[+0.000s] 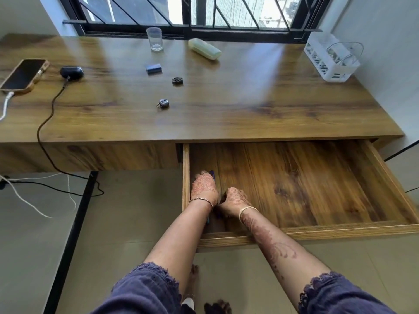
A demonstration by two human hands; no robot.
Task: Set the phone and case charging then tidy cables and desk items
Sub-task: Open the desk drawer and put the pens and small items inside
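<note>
Two hands low in drawer (294, 189): left hand (203, 185) covers pen (212, 173), right hand (235, 198) curled; grips unclear.

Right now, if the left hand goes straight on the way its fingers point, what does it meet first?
The left hand points deeper into the drawer, along its left wall. A purple pen-like thing seems to lie at its fingertips; beyond that, bare drawer floor shows until the desk edge hides it.

Mostly hidden: pen (212, 173) under left hand (203, 186); grip unclear.
</note>
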